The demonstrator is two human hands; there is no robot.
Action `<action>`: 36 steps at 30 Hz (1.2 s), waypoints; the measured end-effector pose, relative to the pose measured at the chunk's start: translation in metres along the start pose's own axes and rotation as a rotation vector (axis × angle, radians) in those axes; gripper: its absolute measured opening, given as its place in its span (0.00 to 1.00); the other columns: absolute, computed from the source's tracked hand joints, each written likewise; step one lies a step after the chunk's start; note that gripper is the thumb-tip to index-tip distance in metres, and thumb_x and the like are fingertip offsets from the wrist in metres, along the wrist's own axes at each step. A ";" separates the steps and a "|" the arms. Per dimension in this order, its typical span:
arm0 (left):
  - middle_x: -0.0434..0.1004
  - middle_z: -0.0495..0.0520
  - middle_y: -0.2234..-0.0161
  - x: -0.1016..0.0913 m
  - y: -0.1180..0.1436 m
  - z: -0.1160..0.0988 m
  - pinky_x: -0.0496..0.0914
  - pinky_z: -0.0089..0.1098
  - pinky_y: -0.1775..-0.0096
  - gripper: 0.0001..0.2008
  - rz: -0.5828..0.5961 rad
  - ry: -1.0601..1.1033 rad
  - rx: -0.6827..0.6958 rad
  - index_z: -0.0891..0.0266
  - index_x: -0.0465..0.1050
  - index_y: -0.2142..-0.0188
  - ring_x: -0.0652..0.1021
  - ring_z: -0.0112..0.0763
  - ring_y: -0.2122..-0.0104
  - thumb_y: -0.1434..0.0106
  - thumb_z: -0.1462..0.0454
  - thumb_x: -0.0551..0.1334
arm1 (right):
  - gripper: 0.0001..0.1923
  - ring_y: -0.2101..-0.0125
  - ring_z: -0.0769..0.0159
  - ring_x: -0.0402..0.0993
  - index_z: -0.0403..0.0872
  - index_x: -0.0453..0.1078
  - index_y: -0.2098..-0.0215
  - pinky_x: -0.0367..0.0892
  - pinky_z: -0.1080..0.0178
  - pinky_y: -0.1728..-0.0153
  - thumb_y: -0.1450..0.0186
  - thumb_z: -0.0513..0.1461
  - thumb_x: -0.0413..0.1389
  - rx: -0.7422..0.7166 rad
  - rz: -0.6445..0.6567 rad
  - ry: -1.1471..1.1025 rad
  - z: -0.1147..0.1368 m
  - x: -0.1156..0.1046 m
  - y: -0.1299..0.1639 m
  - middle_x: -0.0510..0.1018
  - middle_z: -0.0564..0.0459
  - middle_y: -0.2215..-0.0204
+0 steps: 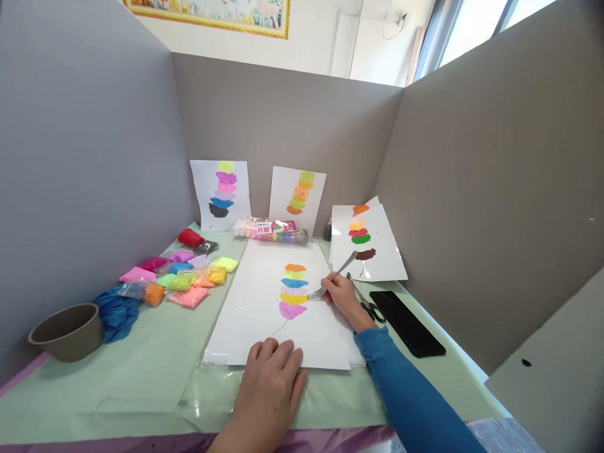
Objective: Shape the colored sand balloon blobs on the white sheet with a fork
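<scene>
A white sheet of paper point(243, 304) lies before me with a column of coloured blobs, orange at the top and a pink-purple blob point(293, 311) at the bottom, from which a thin line runs down. My left hand point(270, 385) rests at the sheet's near edge, fingers stretched out and holding nothing. In my right hand point(343, 295) is a metal fork point(343, 266), gripped with its handle pointing up and right. The tines meet or hover just over the right end of the yellow blob point(293, 299); contact is hard to judge.
Bags of coloured modelling clay point(184, 281) lie left, near a blue cloth point(118, 314) and brown bowl point(70, 333). Scissors point(373, 311) and a black phone-like slab point(406, 323) sit right. Painted sheets point(297, 193) and a clay pack point(272, 230) stand behind, within grey partitions point(286, 119).
</scene>
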State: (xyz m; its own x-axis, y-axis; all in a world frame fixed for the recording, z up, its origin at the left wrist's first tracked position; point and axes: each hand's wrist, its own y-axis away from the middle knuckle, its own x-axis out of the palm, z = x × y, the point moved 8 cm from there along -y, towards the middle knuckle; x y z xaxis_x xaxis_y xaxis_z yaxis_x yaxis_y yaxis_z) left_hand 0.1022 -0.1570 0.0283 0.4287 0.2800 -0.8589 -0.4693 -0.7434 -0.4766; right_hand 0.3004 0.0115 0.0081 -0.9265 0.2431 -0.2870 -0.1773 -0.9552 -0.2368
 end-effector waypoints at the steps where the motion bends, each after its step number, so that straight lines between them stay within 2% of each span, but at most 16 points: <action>1: 0.73 0.52 0.58 0.000 0.000 0.000 0.62 0.42 0.56 0.09 0.000 -0.001 0.001 0.56 0.72 0.56 0.69 0.38 0.59 0.34 0.65 0.56 | 0.07 0.86 0.69 0.65 0.48 0.63 0.76 0.60 0.67 0.79 0.43 0.42 0.53 -0.004 -0.001 0.009 0.001 0.000 0.000 0.66 0.61 0.90; 11: 0.73 0.52 0.59 0.000 0.000 0.000 0.62 0.42 0.56 0.09 0.003 0.011 0.000 0.57 0.72 0.57 0.69 0.38 0.59 0.34 0.65 0.56 | 0.06 0.86 0.70 0.64 0.47 0.64 0.77 0.59 0.68 0.79 0.44 0.41 0.52 -0.004 -0.021 0.091 0.009 -0.001 0.003 0.68 0.59 0.89; 18: 0.73 0.52 0.58 0.001 0.000 0.001 0.62 0.42 0.56 0.08 -0.010 0.038 -0.001 0.57 0.71 0.57 0.68 0.39 0.59 0.34 0.65 0.55 | 0.09 0.86 0.71 0.62 0.48 0.62 0.76 0.59 0.67 0.82 0.44 0.44 0.55 0.007 -0.009 -0.092 0.000 0.000 0.000 0.69 0.59 0.87; 22: 0.74 0.52 0.59 0.002 0.002 0.002 0.62 0.42 0.56 0.08 -0.037 0.037 0.005 0.56 0.71 0.57 0.69 0.39 0.60 0.34 0.65 0.56 | 0.12 0.86 0.72 0.61 0.47 0.63 0.75 0.56 0.68 0.83 0.43 0.46 0.56 -0.063 0.000 -0.141 0.010 -0.001 0.001 0.73 0.56 0.84; 26: 0.74 0.52 0.60 0.000 0.002 0.001 0.62 0.41 0.58 0.09 -0.075 0.027 0.028 0.56 0.71 0.56 0.69 0.39 0.61 0.35 0.66 0.57 | 0.13 0.85 0.72 0.61 0.47 0.63 0.75 0.55 0.68 0.82 0.42 0.47 0.55 -0.102 0.023 -0.122 0.017 0.002 0.004 0.71 0.57 0.86; 36: 0.74 0.54 0.61 -0.003 0.001 0.001 0.62 0.40 0.60 0.09 -0.125 0.032 0.077 0.57 0.72 0.57 0.69 0.38 0.62 0.35 0.66 0.56 | 0.11 0.85 0.72 0.61 0.47 0.61 0.76 0.58 0.67 0.79 0.42 0.45 0.54 -0.068 0.111 -0.093 0.007 0.013 0.006 0.66 0.61 0.89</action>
State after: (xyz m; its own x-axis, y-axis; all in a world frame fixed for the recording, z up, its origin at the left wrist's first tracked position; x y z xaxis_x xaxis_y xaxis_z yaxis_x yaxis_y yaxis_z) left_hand 0.1002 -0.1577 0.0301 0.5112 0.3470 -0.7863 -0.4683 -0.6547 -0.5934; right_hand 0.2850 0.0073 0.0097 -0.9665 0.1173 -0.2281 -0.0526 -0.9610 -0.2716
